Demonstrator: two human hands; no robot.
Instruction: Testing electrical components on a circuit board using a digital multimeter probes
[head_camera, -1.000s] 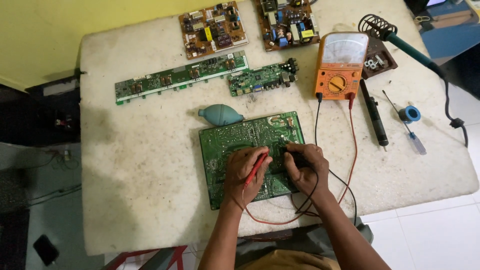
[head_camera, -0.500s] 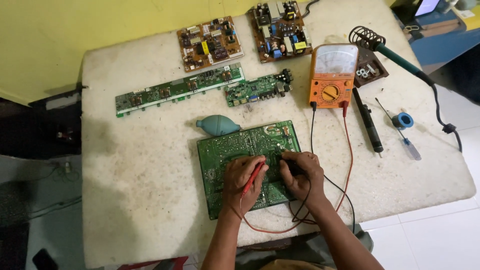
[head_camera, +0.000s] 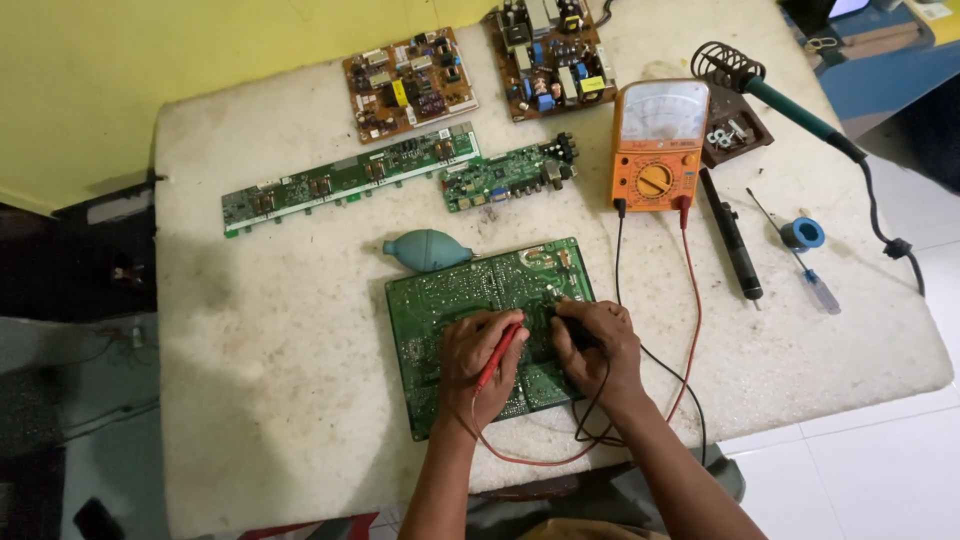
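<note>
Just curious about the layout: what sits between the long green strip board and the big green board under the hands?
In the head view, a teal rubber blower bulb lies between the long strip board and the big green board, touching the latter's top edge.

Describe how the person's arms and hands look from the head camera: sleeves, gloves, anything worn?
Both forearms are bare as far up as the frame shows; no sleeve edge is visible. The left hand and right hand wear no gloves. No watch, band or ring can be made out on either wrist or finger at this resolution.
</note>
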